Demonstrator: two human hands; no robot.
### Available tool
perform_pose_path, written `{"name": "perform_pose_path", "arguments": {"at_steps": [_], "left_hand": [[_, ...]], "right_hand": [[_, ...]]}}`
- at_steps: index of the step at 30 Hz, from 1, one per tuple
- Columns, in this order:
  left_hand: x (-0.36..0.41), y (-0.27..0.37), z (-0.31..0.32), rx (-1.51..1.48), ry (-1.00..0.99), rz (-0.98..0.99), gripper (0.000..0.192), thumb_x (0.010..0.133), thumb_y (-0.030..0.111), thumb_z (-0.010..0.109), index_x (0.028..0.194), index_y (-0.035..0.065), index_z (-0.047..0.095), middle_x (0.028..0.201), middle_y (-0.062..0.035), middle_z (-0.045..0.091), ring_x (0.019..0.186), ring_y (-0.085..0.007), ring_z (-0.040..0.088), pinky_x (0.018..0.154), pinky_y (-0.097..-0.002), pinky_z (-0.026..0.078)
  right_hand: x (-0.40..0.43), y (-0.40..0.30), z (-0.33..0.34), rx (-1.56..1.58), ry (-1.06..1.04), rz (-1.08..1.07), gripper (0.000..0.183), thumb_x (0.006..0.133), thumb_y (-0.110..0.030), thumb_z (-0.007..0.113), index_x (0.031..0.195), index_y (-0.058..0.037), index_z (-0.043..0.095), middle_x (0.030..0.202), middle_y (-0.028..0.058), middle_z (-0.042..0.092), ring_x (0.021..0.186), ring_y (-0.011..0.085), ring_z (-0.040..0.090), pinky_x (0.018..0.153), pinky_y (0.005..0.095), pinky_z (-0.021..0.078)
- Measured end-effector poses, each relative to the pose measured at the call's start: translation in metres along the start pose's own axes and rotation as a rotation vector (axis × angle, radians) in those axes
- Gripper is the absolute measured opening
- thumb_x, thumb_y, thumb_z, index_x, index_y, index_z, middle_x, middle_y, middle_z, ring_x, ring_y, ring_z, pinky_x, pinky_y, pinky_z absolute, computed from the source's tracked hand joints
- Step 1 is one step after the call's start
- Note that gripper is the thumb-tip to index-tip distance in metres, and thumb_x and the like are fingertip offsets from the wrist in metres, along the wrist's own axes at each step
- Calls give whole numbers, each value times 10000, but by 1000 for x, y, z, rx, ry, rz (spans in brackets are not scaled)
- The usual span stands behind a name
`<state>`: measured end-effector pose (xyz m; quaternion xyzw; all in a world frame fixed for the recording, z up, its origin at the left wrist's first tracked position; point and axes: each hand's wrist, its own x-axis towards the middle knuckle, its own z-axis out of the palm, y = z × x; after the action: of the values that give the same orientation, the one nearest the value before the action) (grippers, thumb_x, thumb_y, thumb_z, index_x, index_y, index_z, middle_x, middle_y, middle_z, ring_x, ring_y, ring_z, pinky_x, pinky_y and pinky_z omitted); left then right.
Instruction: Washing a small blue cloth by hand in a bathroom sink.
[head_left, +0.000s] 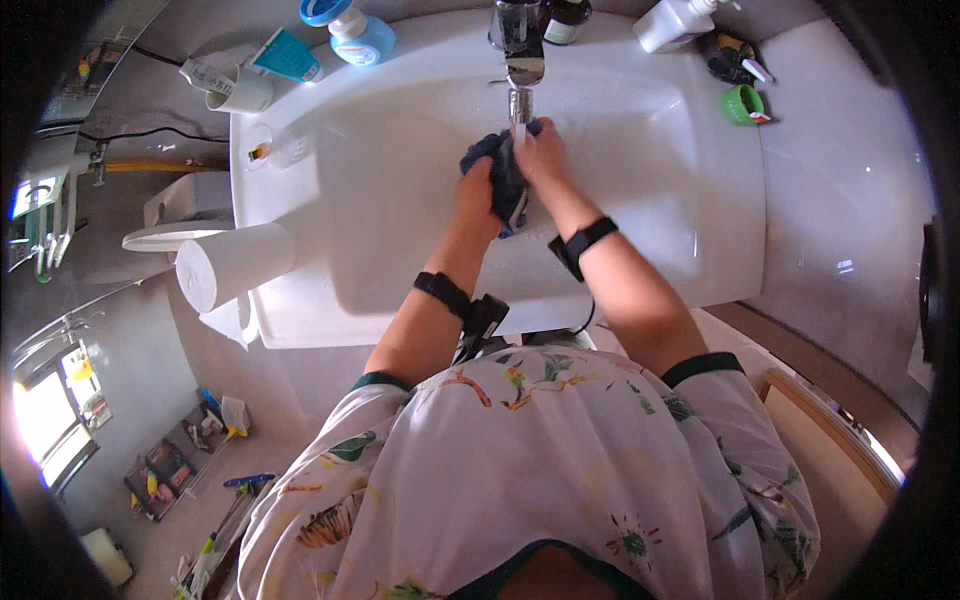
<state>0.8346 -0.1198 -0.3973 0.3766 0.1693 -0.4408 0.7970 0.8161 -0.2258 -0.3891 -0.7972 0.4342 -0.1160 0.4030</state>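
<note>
A dark blue cloth (507, 180), bunched up, is between my hands over the basin of a white sink (390, 225). My left hand (477, 193) grips its lower left side. Higher up, my right hand (541, 154) holds the cloth's upper right part, right under the spout of a chrome faucet (520, 105). A pale stream of water seems to run from the spout onto the cloth and fingers. Some fingers of both hands are hidden in the folds. Black straps with small devices sit around both forearms.
Along the back rim stand a blue pump bottle (361, 39), a teal tube (288, 57), a white cup (241, 91), a dark bottle (567, 21) and a white pump bottle (675, 25). A paper roll (232, 262) rests on the left rim, a green container (742, 105) at right.
</note>
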Motion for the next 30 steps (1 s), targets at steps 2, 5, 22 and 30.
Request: {"name": "perform_pose_path", "arguments": {"at_steps": [2, 5, 22, 30], "left_hand": [[-7, 9, -4, -160, 7, -15, 310, 919, 254, 371, 1083, 56, 544, 1014, -108, 618, 894, -230, 607, 833, -380, 498], [-7, 6, -32, -502, -370, 42, 307, 934, 263, 368, 1103, 76, 543, 1046, -93, 609, 955, -230, 591, 862, -378, 481], [-35, 18, 9, 53, 71, -113, 273, 842, 173, 460, 1050, 31, 566, 950, -120, 627, 893, -239, 612, 813, -343, 497], [-19, 53, -9, -278, -117, -143, 396, 895, 408, 446, 1011, 53, 578, 980, -126, 628, 897, -275, 604, 847, -413, 487]], "right_hand": [[-32, -8, -6, 120, -25, -205, 449, 802, -259, 590, 1155, -11, 463, 1001, 252, 597, 907, 429, 586, 794, 479, 468], [-98, -56, -34, -144, 158, -868, 460, 810, -295, 574, 1161, -13, 484, 1027, 250, 592, 942, 430, 581, 786, 476, 479], [4, -27, -26, -228, -386, -77, 413, 844, -345, 532, 1194, -125, 521, 1133, 205, 557, 1045, 363, 542, 855, 439, 448], [-71, -17, -9, -2, 49, -821, 448, 766, -248, 584, 1184, -103, 520, 1059, 200, 601, 921, 381, 590, 828, 439, 460]]}}
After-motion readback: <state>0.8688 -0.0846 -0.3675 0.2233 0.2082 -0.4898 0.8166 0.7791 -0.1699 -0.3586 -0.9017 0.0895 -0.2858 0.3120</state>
